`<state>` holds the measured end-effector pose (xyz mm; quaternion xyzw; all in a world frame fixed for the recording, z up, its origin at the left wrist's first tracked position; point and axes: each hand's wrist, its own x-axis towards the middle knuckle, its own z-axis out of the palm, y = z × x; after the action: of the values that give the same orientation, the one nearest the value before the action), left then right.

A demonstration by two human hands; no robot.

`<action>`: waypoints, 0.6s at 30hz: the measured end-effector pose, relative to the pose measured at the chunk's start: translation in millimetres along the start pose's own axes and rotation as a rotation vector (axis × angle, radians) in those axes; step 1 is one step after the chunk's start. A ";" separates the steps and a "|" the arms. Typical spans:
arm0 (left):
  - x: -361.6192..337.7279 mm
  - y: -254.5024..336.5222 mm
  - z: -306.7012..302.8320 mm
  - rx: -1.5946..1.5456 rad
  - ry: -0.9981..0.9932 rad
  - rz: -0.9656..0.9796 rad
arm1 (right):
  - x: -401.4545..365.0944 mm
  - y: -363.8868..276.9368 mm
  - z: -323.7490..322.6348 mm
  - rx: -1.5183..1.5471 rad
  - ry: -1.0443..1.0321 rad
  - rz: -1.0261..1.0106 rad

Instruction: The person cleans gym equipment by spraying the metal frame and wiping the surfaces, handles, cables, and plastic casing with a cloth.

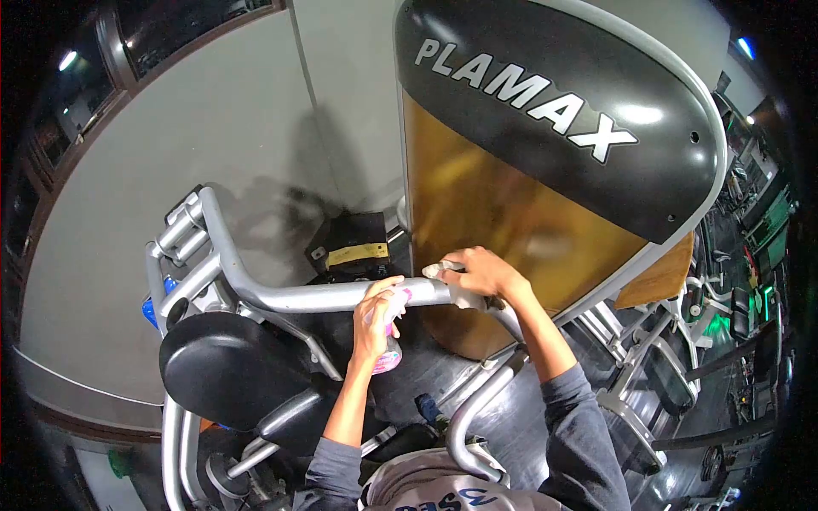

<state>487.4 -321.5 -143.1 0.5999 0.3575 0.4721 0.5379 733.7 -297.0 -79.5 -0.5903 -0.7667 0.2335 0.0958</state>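
Note:
A spray bottle (388, 353) with a pink label is gripped in my left hand (372, 319), its white and pink head beside the grey metal bar (319, 297) of an exercise machine. Further right along that bar, my right hand (481, 274) presses a pale cloth (464, 295) over the tube. Part of the cloth sticks out past my fingertips on the left, and some hangs below the bar. My fingers hide much of the bottle's neck.
A tall machine housing (528, 213) marked PLAMAX stands just ahead. At left is a black padded seat (230, 370), with a grey wall (230, 111) behind. A curved grey handle (464, 426) rises near my body. More gym equipment (665, 366) fills the right.

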 end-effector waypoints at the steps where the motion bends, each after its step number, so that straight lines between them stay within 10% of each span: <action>1: -0.2 1.0 1.8 0.010 0.009 0.022 | -8.0 -3.9 -9.8 0.019 -0.032 0.088; 8: -2.3 1.1 7.8 -0.056 0.052 0.020 | -11.6 9.3 -18.4 -0.068 -0.148 0.355; 14: -1.4 1.7 8.0 -0.021 0.035 0.032 | 28.4 1.5 3.2 -0.015 -0.100 -0.043; 18: -0.4 1.3 9.7 -0.088 0.085 0.055 | 5.8 12.5 1.1 -0.058 -0.050 0.149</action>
<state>496.4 -325.1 -141.6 0.5646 0.3424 0.5271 0.5350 742.3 -289.4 -87.1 -0.6424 -0.7292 0.2322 0.0418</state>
